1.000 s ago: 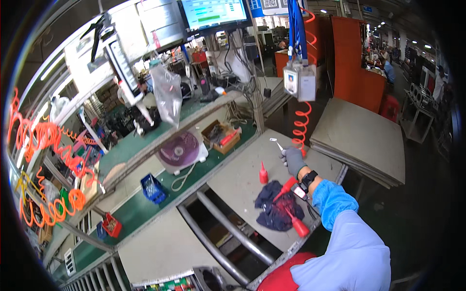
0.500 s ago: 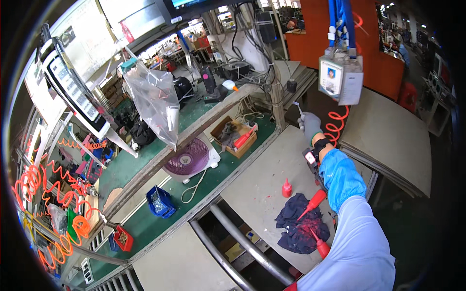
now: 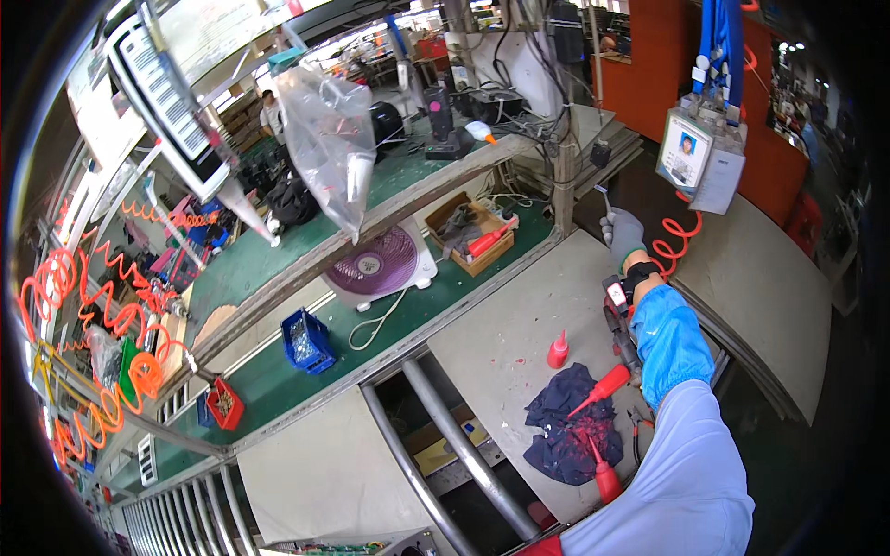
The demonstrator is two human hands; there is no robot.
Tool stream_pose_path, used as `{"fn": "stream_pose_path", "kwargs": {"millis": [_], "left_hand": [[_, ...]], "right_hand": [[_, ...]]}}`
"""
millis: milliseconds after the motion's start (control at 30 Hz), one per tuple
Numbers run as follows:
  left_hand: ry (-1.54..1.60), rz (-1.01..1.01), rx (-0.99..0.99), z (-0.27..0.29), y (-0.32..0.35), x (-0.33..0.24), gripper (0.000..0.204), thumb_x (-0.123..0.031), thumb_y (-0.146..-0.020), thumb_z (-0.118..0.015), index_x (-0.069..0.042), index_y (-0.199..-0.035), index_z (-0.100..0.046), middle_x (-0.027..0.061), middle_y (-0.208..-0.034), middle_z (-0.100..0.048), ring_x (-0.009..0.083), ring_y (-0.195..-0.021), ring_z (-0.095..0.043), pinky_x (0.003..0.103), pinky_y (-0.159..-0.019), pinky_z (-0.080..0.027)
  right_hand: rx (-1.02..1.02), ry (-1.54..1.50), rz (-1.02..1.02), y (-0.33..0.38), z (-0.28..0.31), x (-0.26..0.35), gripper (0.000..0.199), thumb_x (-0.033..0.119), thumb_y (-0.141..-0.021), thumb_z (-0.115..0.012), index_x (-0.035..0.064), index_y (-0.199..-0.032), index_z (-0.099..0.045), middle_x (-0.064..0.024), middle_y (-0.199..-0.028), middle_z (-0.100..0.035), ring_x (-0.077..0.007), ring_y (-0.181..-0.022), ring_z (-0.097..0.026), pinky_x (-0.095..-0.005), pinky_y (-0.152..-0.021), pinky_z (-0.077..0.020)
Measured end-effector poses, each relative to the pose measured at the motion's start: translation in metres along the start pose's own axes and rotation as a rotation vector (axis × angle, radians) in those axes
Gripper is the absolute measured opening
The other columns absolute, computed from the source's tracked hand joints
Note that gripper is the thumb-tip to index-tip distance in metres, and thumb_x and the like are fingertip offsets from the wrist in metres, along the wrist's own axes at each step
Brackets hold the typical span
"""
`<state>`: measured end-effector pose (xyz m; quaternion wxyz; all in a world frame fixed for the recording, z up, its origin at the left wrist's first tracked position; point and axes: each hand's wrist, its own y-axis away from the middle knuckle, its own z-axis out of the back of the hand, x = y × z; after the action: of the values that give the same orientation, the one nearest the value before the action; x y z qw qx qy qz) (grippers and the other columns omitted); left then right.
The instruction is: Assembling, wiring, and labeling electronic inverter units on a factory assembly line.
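1. Slim pale-tipped tool (image 3: 605,198): in the right hand (image 3: 625,233), tip up, out by the far right corner of the grey worktop (image 3: 482,347). Height over it: can't tell.
2. Changed over the last second: hand and tool have gone from above the worktop, near the small red bottle (image 3: 558,354), to the far edge. View has swung too; monitor is out of frame.
3. Meaning: tool is now clear of the bottle and cloth; arm looks well extended, grip seems the same.
4. Right fingers, grey-gloved: curled closed round the tool's handle. Left hand out of frame, finger state unknown.
5. Worktop: dark cloth (image 3: 547,408) with red stains, two long-nozzled red squeeze bottles lying on it. Pliers-like tool (image 3: 636,428) beside the sleeve, partly hidden. Metal rails (image 3: 468,449) bridge the gap to the left.
6. Green shelf beyond: blue bin (image 3: 320,361) of small metal parts, purple fan (image 3: 371,266), cardboard box (image 3: 491,258), red bin (image 3: 229,419).
7. Room: orange coiled hoses at left, badges (image 3: 686,153) hanging on blue straps, stacked boards (image 3: 756,278) at right, orange-red partition (image 3: 640,88) behind.
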<state>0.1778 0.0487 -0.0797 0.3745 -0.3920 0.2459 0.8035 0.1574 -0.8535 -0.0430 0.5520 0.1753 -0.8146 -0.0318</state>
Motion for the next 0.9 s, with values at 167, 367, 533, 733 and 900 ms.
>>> {"fn": "stream_pose_path", "kwargs": {"millis": [167, 367, 533, 733, 900], "left_hand": [[0.164, -0.157, 0.038, 0.024, -0.011, 0.025, 0.073, -0.009, -0.078, -0.073, 0.002, -0.143, -0.041, 0.0128, -0.114, -0.062, 0.0166, -0.09, -0.06, 0.031, -0.072, -0.053], [-0.07, -0.439, 0.295, -0.005, -0.022, -0.053, 0.053, -0.006, -0.071, -0.065, 0.002, -0.123, -0.056, 0.0173, -0.108, -0.068, 0.0279, -0.098, -0.066, 0.038, -0.083, -0.051], [-0.276, -0.487, 0.357, -0.039, -0.052, -0.102, 0.038, -0.006, -0.079, -0.055, -0.003, -0.117, -0.057, 0.0252, -0.103, -0.068, 0.043, -0.099, -0.065, 0.046, -0.083, -0.051], [-0.225, -0.479, 0.557, 0.013, -0.044, -0.074, 0.071, -0.038, -0.095, -0.06, 0.004, -0.147, -0.035, 0.026, -0.143, -0.048, 0.0327, -0.131, -0.05, 0.039, -0.109, -0.039], [-0.057, -0.453, 0.629, 0.076, 0.055, -0.081, 0.049, -0.018, -0.093, -0.059, 0.0, -0.137, -0.051, 0.0171, -0.135, -0.057, 0.0269, -0.125, -0.055, 0.036, -0.106, -0.041]], "right_hand": [[0.358, -0.091, 0.055, -0.009, 0.036, -0.013, 0.008, 0.009, -0.093, -0.055, 0.0096, -0.101, -0.058, 0.0008, -0.075, -0.055, -0.006, -0.055, -0.044, -0.0202, -0.044, -0.0365], [0.67, 0.16, -0.286, 0.183, -0.029, -0.067, 0.03, 0.019, -0.099, -0.055, 0.0054, -0.125, -0.058, 0.003, -0.084, -0.056, -0.0014, -0.058, -0.043, -0.0157, -0.047, -0.0358], [1.127, 0.429, -0.471, 0.418, -0.028, -0.115, 0.029, 0.017, -0.091, -0.057, 0.0027, -0.116, -0.059, -0.0081, -0.09, -0.063, -0.0141, -0.075, -0.063, -0.0247, -0.064, -0.0514], [1.545, 0.373, -0.559, 0.543, -0.003, -0.145, 0.023, -0.001, -0.092, -0.052, -0.0013, -0.115, -0.056, -0.0091, -0.101, -0.064, -0.0137, -0.086, -0.063, -0.0292, -0.078, -0.0522], [1.816, 0.503, 0.177, 0.575, 0.019, -0.167, 0.032, 0.007, -0.095, -0.051, -0.001, -0.126, -0.057, -0.0122, -0.097, -0.063, -0.0211, -0.085, -0.065, -0.0323, -0.079, -0.0522]]}}
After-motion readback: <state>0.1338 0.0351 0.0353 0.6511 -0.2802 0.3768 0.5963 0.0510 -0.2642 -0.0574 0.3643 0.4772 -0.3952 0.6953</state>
